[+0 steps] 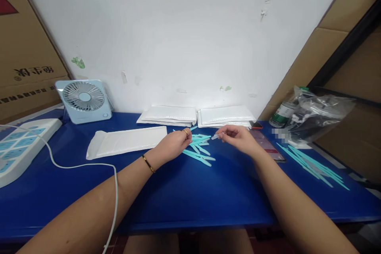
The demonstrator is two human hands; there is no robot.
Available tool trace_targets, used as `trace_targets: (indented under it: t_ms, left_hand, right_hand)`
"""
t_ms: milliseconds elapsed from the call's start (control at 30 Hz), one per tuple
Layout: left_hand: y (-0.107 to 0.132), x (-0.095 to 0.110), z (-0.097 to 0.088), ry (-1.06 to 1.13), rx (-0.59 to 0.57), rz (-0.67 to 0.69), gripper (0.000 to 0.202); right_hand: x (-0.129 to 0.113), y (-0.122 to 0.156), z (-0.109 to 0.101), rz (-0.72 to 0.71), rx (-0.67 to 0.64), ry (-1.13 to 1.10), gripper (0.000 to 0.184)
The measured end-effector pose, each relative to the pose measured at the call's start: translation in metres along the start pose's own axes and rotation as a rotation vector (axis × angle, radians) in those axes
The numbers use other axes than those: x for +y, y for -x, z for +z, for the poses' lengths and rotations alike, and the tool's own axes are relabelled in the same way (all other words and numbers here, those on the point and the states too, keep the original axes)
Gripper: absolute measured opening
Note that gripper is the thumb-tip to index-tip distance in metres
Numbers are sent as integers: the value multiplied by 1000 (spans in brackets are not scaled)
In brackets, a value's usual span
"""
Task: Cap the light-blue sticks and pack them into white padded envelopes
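My left hand (175,143) is closed, thumb and fingers pinched round a thin turquoise stick (201,139) that points to the right. Its far end lies close to a small translucent plastic piece (216,136), which the thumb and fingertips of my right hand (236,139) pinch. The two are slightly apart. Under and beside my left hand lies a loose pile of similar turquoise sticks (200,158), several with pale, see-through ends. Part of the pile is hidden by my left hand.
White padded mailers lie in a left stack (168,115) and a right stack (224,116) by the wall; a single mailer (127,142) lies flat. More turquoise sticks (315,166) lie right, near a phone (269,147) and clear bag (318,115). A fan (85,101), power strip (26,147) and white cable (115,190) are left.
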State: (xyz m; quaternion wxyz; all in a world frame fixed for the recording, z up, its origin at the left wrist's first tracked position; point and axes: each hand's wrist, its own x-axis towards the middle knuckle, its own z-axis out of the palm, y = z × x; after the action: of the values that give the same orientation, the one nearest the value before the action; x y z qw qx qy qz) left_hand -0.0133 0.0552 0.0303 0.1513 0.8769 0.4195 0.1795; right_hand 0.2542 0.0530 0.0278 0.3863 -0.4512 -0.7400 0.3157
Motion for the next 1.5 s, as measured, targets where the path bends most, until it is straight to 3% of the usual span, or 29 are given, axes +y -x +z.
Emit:
trace_targets:
  t_ms: [333, 433, 533, 600, 667, 733, 867, 933, 1000, 1167, 1233, 1333, 1500]
  left_hand:
    - [-1, 1, 5, 9, -24, -9, 17]
    - [-3, -4, 8, -39, -11, 13, 25]
    - [-8, -13, 15, -155, 13, 20, 69]
    - [-11, -20, 21, -222, -65, -5, 104]
    - [-13, -25, 25, -243, -155, -11, 117]
    - [-13, -25, 28, -233, -171, 12, 113]
    - [-11, -17, 28, -199, -121, 70, 82]
    - [-9, -12, 29, -199, -113, 92, 69]
    - [-8, -9, 30, -214, -111, 105, 60]
    - [-7, -3, 34, -286, -128, 169, 34]
    - [-7, 0, 36, -325, -143, 161, 24]
    - [-8, 5, 38, -381, -138, 101, 20]
    - [-7, 21, 39, -403, -137, 19, 20]
  right_hand:
    - [-4, 1, 26, -18, -80, -33, 26]
    - [0, 0, 31, -4, -111, 61, 25]
    - [2, -2, 30, -30, -170, 204, 23]
    - [2, -2, 28, -63, -201, 266, 23]
    - [1, -2, 26, -90, -208, 299, 27]
    - [0, -1, 25, -109, -205, 333, 44]
    - [7, 1, 32, -115, -257, 454, 97]
    - [10, 0, 37, -99, -338, 500, 109]
    - [11, 0, 42, -94, -410, 527, 103]
    - [-6, 3, 51, -212, -402, 582, 40]
    - [-13, 5, 56, -246, -390, 623, 26]
    - [-19, 5, 64, -235, -381, 738, 18]
    - [-25, 4, 76, -188, -393, 937, 20]
